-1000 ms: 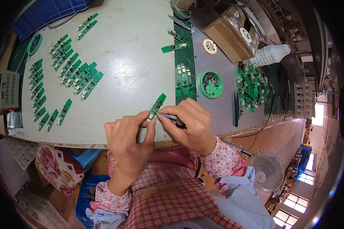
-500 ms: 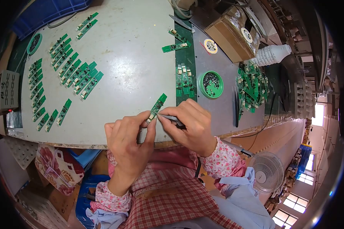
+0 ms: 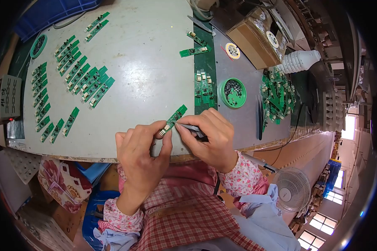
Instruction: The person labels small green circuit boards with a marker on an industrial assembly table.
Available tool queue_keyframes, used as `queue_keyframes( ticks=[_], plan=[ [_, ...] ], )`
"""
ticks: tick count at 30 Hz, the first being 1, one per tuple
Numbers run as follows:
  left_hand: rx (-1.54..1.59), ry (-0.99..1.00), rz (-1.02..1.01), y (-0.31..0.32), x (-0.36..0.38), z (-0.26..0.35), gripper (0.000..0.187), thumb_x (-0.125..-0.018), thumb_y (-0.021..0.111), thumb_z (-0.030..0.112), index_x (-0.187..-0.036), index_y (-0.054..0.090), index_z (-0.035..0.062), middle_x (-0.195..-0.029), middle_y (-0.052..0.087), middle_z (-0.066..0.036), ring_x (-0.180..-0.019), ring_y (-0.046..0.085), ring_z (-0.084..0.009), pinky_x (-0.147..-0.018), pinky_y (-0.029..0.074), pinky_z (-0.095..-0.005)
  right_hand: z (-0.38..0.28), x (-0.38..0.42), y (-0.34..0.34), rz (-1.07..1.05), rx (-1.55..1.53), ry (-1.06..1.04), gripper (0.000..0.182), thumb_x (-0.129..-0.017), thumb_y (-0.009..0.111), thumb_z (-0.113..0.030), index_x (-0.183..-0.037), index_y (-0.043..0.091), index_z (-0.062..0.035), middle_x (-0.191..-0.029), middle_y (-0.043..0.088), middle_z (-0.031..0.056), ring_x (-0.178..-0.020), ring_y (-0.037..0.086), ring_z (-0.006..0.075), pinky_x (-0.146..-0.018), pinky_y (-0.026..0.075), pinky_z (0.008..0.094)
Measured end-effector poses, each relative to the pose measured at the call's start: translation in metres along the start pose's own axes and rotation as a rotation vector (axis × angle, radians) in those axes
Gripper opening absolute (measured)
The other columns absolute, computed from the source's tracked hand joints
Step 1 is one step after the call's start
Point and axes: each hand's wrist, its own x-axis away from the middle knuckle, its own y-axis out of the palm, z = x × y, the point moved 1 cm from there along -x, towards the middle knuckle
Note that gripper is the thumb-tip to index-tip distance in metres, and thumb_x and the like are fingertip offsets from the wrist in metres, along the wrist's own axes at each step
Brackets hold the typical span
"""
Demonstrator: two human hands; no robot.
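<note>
Between thumb and fingers, my left hand point(image 3: 144, 152) pinches the lower end of a small green circuit board point(image 3: 173, 119), near its white connector and pins. The board slants up to the right over the pale table point(image 3: 138, 100). My right hand point(image 3: 211, 136) is closed around dark tweezers point(image 3: 192, 128), whose tips are hidden at the board's right edge. Rows of similar boards point(image 3: 81, 79) lie on the left part of the table. Several more boards point(image 3: 204, 88) rest on a dark green strip to the right of the held one.
A green dish of small black parts point(image 3: 233, 93) stands on the right, beside a heap of boards point(image 3: 277, 96) and another pair of tweezers point(image 3: 260, 119). Behind are a cardboard box point(image 3: 255, 39) and stacked white cups point(image 3: 299, 61). A blue crate point(image 3: 50, 16) sits at back left.
The held board and the fingertips of both hands have shifted slightly right in view. My right hand's grip on the tweezers looks much the same.
</note>
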Motion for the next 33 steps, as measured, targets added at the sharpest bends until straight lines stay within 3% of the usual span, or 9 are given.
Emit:
queue_keyframes(
  ticks=[3, 33],
  plan=[
    [-0.011, -0.003, 0.001, -0.0001, -0.0001, 0.0005, 0.03, -0.077, 0.084, 0.005, -0.104, 0.075, 0.0139, -0.079, 0.063, 0.004, -0.07, 0.058, -0.0145, -0.07, 0.034, -0.0337, 0.0026, 0.0015, 0.0, -0.013, 0.043, -0.039, 0.018, -0.081, 0.082, -0.006, -0.095, 0.073, -0.0089, -0.076, 0.063, 0.0034, -0.065, 0.059, 0.0216, -0.056, 0.047, 0.0344],
    [-0.018, -0.007, 0.008, 0.0011, 0.0008, 0.0, 0.028, -0.078, 0.084, 0.007, -0.103, 0.075, 0.0149, -0.078, 0.063, 0.005, -0.069, 0.057, -0.0145, -0.069, 0.033, -0.034, 0.0024, 0.0017, 0.0003, -0.025, 0.064, -0.045, 0.017, -0.081, 0.082, -0.006, -0.095, 0.073, -0.0081, -0.076, 0.064, 0.0045, -0.065, 0.059, 0.0227, -0.056, 0.047, 0.0349]
  ],
)
